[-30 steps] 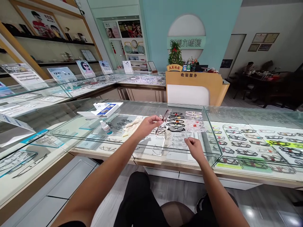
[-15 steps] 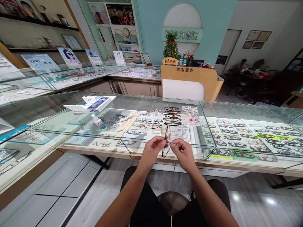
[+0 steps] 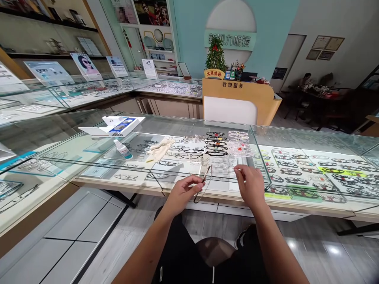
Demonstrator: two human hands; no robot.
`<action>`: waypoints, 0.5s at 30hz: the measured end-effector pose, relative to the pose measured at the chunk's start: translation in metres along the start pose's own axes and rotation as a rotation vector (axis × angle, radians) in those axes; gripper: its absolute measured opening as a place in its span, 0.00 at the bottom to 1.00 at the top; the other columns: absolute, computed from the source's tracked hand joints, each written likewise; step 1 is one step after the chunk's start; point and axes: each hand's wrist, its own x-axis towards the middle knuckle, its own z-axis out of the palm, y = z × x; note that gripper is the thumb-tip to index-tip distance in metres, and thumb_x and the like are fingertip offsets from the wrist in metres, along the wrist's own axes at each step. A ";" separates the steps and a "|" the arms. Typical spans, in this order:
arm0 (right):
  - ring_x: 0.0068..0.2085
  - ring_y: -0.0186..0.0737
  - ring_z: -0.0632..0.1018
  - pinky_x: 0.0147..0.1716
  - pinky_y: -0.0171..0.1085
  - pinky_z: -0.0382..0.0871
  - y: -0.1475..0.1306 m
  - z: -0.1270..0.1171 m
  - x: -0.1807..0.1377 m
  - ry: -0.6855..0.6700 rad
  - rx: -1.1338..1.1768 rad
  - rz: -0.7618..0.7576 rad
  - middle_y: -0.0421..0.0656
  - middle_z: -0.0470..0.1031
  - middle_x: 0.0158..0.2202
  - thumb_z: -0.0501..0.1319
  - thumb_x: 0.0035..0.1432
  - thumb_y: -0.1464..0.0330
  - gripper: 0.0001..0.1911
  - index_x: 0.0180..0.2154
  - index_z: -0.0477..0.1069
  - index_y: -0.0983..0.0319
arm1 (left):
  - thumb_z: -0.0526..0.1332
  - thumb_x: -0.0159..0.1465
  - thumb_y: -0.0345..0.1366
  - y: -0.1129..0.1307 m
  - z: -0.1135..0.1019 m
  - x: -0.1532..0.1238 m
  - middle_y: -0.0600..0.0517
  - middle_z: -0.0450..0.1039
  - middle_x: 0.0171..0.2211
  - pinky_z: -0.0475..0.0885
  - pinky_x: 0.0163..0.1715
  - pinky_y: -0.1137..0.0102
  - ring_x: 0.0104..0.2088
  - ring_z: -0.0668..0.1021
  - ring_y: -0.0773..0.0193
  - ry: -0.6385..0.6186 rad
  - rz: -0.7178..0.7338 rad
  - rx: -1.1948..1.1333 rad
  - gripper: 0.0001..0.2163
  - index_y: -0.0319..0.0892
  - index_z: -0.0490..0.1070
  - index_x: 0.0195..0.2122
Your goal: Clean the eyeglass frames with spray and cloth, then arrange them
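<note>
Left Hand Held Glasses by the Fingertips

The left hand had the glasses pinched between thumb and bent fingers. They lay just to the right of its palm, right at the fingertips, tilted rather than level: one dark end rose above the grip, and a thin part slanted down below it, in front of the near edge of the glass counter as the head camera saw it. The lenses were hard to make out at that angle.

The right hand was free of the glasses, its fingers loosely bent. It was raised to the right of them, with a clear gap between, so the glasses stood between the two hands but touched only the left one.

Beyond the hands, a column of dark frames stood beside a column of clear and pinkish frames; the dark ones were the nearer of the two to the glasses. Farther left, a cream cloth lay crumpled on the counter, well apart from the left hand. Past it stood a small white bottle, slightly tilted in view, with an open white and blue box just behind.
</note>
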 end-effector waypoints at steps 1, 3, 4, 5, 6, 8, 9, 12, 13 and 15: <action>0.31 0.40 0.72 0.38 0.42 0.56 -0.002 0.001 -0.001 0.018 -0.020 -0.019 0.41 0.75 0.29 0.54 0.78 0.65 0.13 0.45 0.76 0.61 | 0.73 0.63 0.49 -0.002 0.000 0.000 0.49 0.77 0.40 0.80 0.47 0.65 0.43 0.79 0.59 0.001 -0.001 0.000 0.13 0.45 0.81 0.38; 0.32 0.41 0.73 0.38 0.42 0.56 -0.011 0.006 -0.004 0.055 -0.037 -0.076 0.41 0.75 0.30 0.55 0.78 0.66 0.11 0.46 0.75 0.62 | 0.73 0.63 0.49 -0.004 0.001 0.000 0.48 0.78 0.41 0.80 0.48 0.64 0.44 0.79 0.58 0.019 -0.003 -0.003 0.13 0.45 0.81 0.38; 0.32 0.41 0.73 0.38 0.42 0.57 -0.018 0.009 -0.008 0.063 -0.035 -0.127 0.42 0.76 0.31 0.56 0.77 0.66 0.09 0.48 0.74 0.62 | 0.72 0.64 0.49 -0.005 0.001 0.000 0.48 0.78 0.41 0.80 0.48 0.64 0.44 0.79 0.58 0.031 -0.002 -0.006 0.13 0.45 0.81 0.38; 0.33 0.41 0.74 0.38 0.42 0.57 -0.025 0.012 -0.011 0.055 -0.035 -0.195 0.42 0.77 0.32 0.57 0.77 0.66 0.09 0.50 0.74 0.62 | 0.72 0.64 0.49 -0.005 0.003 0.000 0.48 0.77 0.40 0.80 0.48 0.64 0.44 0.78 0.58 0.034 0.002 -0.004 0.13 0.44 0.81 0.39; 0.35 0.42 0.74 0.39 0.42 0.57 -0.031 0.016 -0.015 0.027 -0.040 -0.269 0.42 0.78 0.33 0.58 0.76 0.66 0.09 0.52 0.74 0.61 | 0.72 0.65 0.49 -0.004 0.004 0.000 0.48 0.77 0.40 0.79 0.47 0.64 0.44 0.78 0.58 0.027 0.008 0.005 0.13 0.44 0.81 0.39; 0.37 0.43 0.74 0.40 0.43 0.57 -0.041 0.022 -0.021 -0.049 -0.062 -0.375 0.43 0.78 0.35 0.60 0.76 0.66 0.13 0.57 0.74 0.60 | 0.71 0.66 0.48 -0.002 0.006 -0.001 0.48 0.77 0.40 0.78 0.47 0.65 0.44 0.77 0.59 -0.001 0.018 0.030 0.12 0.44 0.81 0.40; 0.37 0.44 0.73 0.40 0.44 0.57 -0.044 0.026 -0.024 -0.080 -0.076 -0.394 0.43 0.77 0.35 0.61 0.75 0.65 0.14 0.58 0.74 0.59 | 0.71 0.66 0.48 0.000 0.007 -0.001 0.48 0.77 0.40 0.78 0.47 0.65 0.44 0.77 0.59 -0.010 0.019 0.043 0.12 0.44 0.81 0.40; 0.37 0.45 0.72 0.41 0.44 0.57 -0.045 0.033 -0.028 -0.109 -0.094 -0.363 0.43 0.76 0.36 0.62 0.74 0.63 0.13 0.56 0.76 0.57 | 0.70 0.66 0.48 0.003 0.009 -0.002 0.48 0.77 0.41 0.77 0.47 0.66 0.43 0.78 0.59 0.009 0.014 0.071 0.13 0.44 0.80 0.41; 0.37 0.44 0.72 0.41 0.44 0.57 -0.044 0.034 -0.028 -0.104 -0.092 -0.349 0.43 0.76 0.37 0.63 0.74 0.63 0.12 0.55 0.77 0.57 | 0.70 0.66 0.49 0.003 0.010 -0.002 0.48 0.78 0.41 0.77 0.46 0.66 0.43 0.78 0.59 0.025 0.011 0.075 0.13 0.44 0.80 0.41; 0.37 0.44 0.72 0.41 0.44 0.56 -0.041 0.036 -0.029 -0.091 -0.089 -0.326 0.43 0.76 0.37 0.64 0.74 0.62 0.11 0.53 0.78 0.57 | 0.70 0.66 0.50 0.003 0.009 -0.002 0.48 0.78 0.41 0.77 0.45 0.66 0.42 0.78 0.59 0.054 0.002 0.079 0.14 0.44 0.80 0.41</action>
